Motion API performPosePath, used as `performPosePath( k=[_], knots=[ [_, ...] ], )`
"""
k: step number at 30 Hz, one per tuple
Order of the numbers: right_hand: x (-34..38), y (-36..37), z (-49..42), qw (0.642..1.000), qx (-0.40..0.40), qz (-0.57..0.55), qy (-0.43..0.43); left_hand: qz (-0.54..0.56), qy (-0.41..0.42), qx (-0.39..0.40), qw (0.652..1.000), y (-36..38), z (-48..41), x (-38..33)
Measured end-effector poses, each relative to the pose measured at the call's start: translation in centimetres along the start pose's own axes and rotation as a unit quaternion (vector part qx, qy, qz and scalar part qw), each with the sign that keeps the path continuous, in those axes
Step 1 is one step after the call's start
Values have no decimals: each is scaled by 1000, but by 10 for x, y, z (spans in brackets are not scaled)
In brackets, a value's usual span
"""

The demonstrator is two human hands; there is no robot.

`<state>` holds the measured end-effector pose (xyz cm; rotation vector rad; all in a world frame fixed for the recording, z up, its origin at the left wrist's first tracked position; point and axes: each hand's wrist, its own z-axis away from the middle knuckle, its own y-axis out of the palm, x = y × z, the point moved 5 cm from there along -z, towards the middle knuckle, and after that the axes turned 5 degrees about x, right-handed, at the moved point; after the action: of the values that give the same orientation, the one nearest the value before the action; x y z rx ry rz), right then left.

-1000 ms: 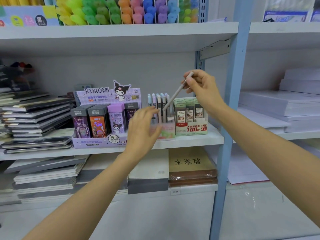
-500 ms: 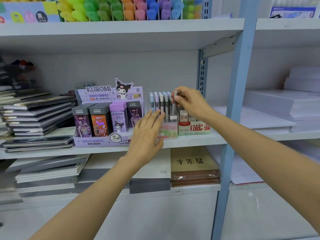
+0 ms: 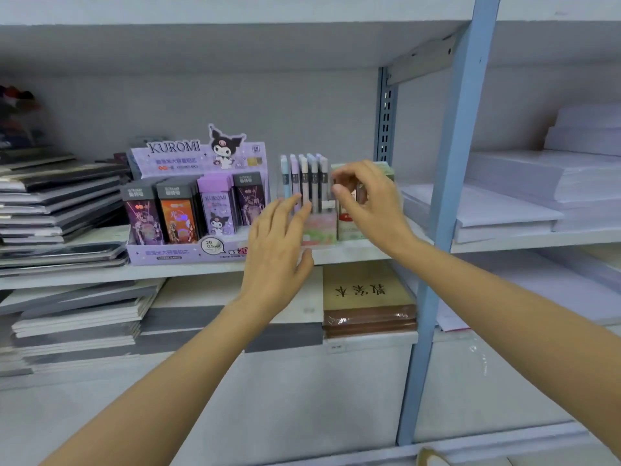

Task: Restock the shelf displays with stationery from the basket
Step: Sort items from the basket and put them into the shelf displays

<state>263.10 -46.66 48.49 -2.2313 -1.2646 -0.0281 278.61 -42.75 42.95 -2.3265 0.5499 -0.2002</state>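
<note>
A small display box [image 3: 320, 227] with a pink and green front stands on the middle shelf [image 3: 353, 253]. Several pastel pens [image 3: 304, 176] stand upright in it. My left hand [image 3: 279, 240] rests against the box's left front, fingers spread and holding nothing. My right hand [image 3: 368, 200] hovers just right of the pens, thumb and fingers curled but apart, with nothing between them. It covers most of a green box of pencil leads [image 3: 386, 169]. The basket is not in view.
A purple Kuromi display [image 3: 198, 203] of lead cases stands left of the pens. Notebook stacks [image 3: 57, 203] lie at far left and on the shelf below. A blue upright [image 3: 447, 196] divides off white paper reams [image 3: 524, 190]. A brown wrapped book [image 3: 368, 297] lies below.
My right hand brought a grey pen down into the pen display and let go of it. My left hand stayed at the box. The view tilted downward.
</note>
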Motion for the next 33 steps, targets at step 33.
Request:
performPosePath(
  k=[33],
  knots=[
    [-138,165,524,809,370,-107,445,249,-346,547,720,342,457,-125]
  ],
)
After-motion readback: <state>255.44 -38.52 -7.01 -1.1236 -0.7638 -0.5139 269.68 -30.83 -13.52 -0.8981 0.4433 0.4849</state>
